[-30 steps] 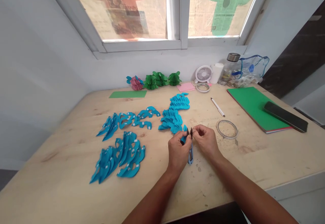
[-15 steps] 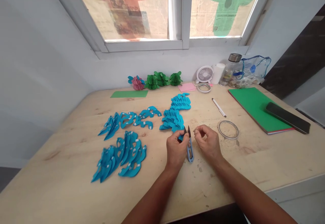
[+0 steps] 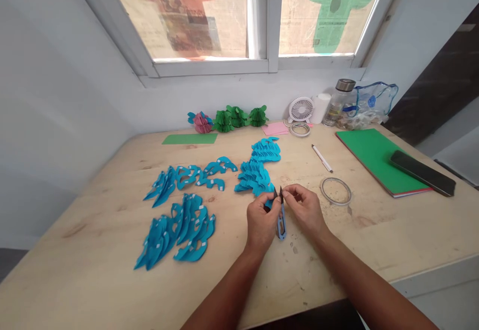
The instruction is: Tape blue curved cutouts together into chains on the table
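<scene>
My left hand (image 3: 263,220) is closed, its thumb and fingers on the thread snips (image 3: 282,222), whose dark blades point away from me and stand slightly apart. A bit of blue paper shows behind the left fingertips. My right hand (image 3: 305,207) is pinched closed with its fingertips right beside the blade tips; whatever it holds is too small to make out. Just beyond my left hand are folded blue paper pieces (image 3: 254,176), with another blue stack (image 3: 266,150) behind. To the left lie more blue cut-outs (image 3: 187,227) with small white squares on them.
A tape ring (image 3: 337,191) and a white pen (image 3: 322,158) lie to the right. Farther right, a phone (image 3: 422,172) rests on green sheets (image 3: 368,155). Along the wall stand green paper shapes (image 3: 238,116), a small fan (image 3: 301,109) and a bottle (image 3: 339,103).
My right hand has moved left, bringing its fingertips to the blade tips. The left hand and the snips' blades have shifted slightly right.
</scene>
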Motion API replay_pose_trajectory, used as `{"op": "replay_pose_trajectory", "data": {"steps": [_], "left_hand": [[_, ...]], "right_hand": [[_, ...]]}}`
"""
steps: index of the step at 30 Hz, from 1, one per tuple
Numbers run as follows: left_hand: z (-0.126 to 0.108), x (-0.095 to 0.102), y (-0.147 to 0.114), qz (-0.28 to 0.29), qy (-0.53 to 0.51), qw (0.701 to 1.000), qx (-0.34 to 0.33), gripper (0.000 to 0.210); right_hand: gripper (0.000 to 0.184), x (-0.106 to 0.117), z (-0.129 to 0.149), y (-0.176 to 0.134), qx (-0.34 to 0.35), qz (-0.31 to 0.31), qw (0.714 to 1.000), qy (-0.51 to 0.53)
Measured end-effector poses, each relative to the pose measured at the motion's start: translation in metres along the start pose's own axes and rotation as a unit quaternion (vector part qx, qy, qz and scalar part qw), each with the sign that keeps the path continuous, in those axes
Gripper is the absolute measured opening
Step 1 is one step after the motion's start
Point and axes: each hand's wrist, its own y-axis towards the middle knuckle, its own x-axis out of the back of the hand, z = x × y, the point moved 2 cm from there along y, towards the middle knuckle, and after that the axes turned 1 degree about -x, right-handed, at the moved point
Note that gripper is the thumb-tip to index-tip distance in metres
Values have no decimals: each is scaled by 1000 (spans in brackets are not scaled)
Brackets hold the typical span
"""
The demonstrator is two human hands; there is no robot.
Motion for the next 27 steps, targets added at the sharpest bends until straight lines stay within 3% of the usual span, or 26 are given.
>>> {"op": "replay_pose_trajectory", "data": {"steps": [13,21,27], "left_hand": [[-2,2,0,20,82,996,-42,17],[-3,1,-1,10,117,990,-80,16],[-2,0,0,10,99,993,-56,16]], "right_hand": [[20,1,-13,7,-48,45,991,119],[15,0,-4,4,-28,10,998,48],[17,1,-2,3,-22,5,999,33]]}}
